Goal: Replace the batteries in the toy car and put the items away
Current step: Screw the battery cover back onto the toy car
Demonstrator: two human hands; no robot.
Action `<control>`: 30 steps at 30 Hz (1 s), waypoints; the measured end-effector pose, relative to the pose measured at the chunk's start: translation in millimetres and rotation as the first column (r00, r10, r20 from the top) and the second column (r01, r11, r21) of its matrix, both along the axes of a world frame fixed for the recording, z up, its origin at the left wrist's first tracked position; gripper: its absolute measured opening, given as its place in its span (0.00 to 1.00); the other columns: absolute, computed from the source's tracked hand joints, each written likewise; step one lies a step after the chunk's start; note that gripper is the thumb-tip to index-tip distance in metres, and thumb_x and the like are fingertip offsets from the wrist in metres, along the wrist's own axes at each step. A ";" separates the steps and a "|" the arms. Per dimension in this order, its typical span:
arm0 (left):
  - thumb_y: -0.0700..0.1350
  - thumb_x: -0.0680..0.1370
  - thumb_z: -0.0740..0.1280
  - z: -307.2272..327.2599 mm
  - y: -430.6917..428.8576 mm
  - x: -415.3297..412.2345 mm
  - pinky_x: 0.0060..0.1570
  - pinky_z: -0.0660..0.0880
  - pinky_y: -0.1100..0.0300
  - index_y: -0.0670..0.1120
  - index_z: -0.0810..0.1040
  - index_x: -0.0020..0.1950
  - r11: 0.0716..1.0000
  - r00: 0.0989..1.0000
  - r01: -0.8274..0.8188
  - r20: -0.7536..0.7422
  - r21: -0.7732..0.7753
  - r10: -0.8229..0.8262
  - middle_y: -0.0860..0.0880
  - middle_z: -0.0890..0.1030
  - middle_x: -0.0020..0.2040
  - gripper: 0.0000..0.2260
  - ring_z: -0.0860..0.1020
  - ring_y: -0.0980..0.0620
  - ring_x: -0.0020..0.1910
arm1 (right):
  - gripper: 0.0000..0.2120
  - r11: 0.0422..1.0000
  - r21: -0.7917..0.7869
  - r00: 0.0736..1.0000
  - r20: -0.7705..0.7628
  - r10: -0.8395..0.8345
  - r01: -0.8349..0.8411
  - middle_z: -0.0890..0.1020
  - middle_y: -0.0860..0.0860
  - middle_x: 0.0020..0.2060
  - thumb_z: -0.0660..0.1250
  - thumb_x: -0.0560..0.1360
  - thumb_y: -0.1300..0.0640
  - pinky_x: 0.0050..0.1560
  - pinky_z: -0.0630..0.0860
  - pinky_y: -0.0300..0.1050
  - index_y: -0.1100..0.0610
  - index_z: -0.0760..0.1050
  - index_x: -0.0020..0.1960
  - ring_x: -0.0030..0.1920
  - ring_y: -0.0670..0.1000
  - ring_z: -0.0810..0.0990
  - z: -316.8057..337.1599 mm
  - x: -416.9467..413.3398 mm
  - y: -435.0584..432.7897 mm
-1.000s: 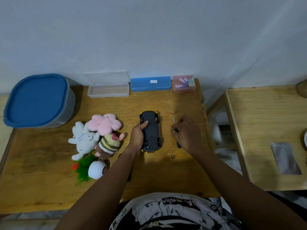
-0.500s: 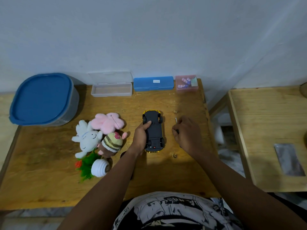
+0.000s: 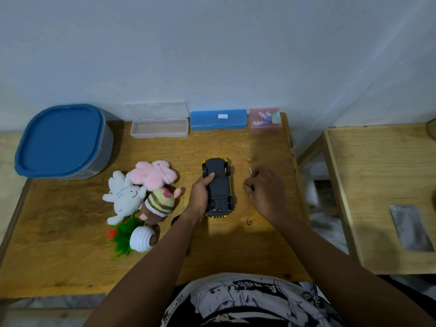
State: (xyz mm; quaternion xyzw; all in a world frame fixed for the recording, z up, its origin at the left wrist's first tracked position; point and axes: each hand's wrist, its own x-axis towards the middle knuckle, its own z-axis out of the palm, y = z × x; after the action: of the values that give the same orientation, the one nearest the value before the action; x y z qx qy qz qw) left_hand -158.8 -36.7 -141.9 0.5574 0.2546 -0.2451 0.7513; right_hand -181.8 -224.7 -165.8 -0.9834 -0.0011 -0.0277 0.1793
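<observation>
Toy car [image 3: 219, 188], yellow-bodied with a black plastic underside, lies upside down near the middle of the wooden table [image 3: 70, 256], its four wheels pointing up and its long axis running away from the person. The left hand [image 3: 200, 197] rests against the car's left flank, with the thumb laid across the underside near the far axle and the remaining fingers wrapped along the side, so the hand is clamped on the car. The right hand [image 3: 264, 192] sits on the table just to the right of the car, apart from it, with fingers curled together around a slim screwdriver [image 3: 250, 172] (only the pale tip and a short dark part by the fingertips show; the rest is hidden by the hand).

Along the far edge of the table, from left to right:
- a large grey tub with a blue lid [image 3: 61, 140];
- an open clear plastic case [image 3: 159, 127];
- a closed blue plastic case [image 3: 219, 119];
- a small pink translucent box [image 3: 266, 119] holding batteries.

Left of the car lies a cluster of soft toys: a pink plush [image 3: 153, 174], a white plush [image 3: 125, 197] and a striped plush [image 3: 160, 204]. Nearer the person, a white ribbed pot with green artificial leaves [image 3: 141, 239] lies on its side. A second wooden table [image 3: 382, 161] stands to the right.
</observation>
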 end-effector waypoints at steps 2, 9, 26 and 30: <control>0.47 0.82 0.61 -1.0 0.5 0.1 0.39 0.80 0.52 0.41 0.76 0.65 1.000 1.000 0.003 0.004 -0.001 -0.003 0.41 0.82 0.50 0.15 0.81 0.43 0.42 | 0.04 1.000 -0.002 1.000 0.010 0.010 -0.010 0.75 0.48 0.46 0.71 0.73 0.54 0.44 0.71 0.45 0.50 0.84 0.42 0.48 0.49 0.73 -0.5 -0.4 0.3; 0.47 0.82 0.61 -2.9 1.2 -0.7 0.40 0.80 0.52 0.43 0.78 0.59 1.000 1.000 0.010 0.018 0.008 -0.010 0.42 0.83 0.48 0.11 0.82 0.43 0.42 | 0.05 0.999 -0.022 0.999 0.035 0.040 -0.039 0.76 0.49 0.45 0.69 0.74 0.56 0.45 0.74 0.49 0.53 0.83 0.43 0.48 0.51 0.74 -1.2 -1.4 3.1; 0.48 0.81 0.63 -6.0 2.9 -0.4 0.44 0.79 0.49 0.40 0.76 0.67 1.000 1.000 0.001 0.003 0.023 -0.001 0.41 0.82 0.52 0.17 0.82 0.41 0.46 | 0.03 0.958 0.244 0.987 -0.095 -0.128 0.148 0.74 0.44 0.47 0.72 0.73 0.55 0.50 0.75 0.45 0.49 0.83 0.46 0.51 0.47 0.74 7.3 3.3 -10.3; 0.49 0.81 0.63 -6.6 2.7 -0.1 0.44 0.80 0.49 0.40 0.75 0.68 0.999 1.000 0.005 -0.002 0.035 -0.005 0.40 0.82 0.53 0.18 0.82 0.40 0.46 | 0.05 0.982 0.161 0.991 -0.105 -0.079 0.096 0.75 0.46 0.48 0.73 0.72 0.52 0.49 0.75 0.45 0.49 0.84 0.48 0.53 0.48 0.74 7.9 3.1 -6.7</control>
State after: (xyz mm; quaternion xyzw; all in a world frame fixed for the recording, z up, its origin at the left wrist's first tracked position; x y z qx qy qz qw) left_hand -158.9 -34.0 -148.5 0.5708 0.2581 -0.2428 0.7407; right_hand -178.8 -231.5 -157.9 -0.9643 0.0532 0.0127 0.2590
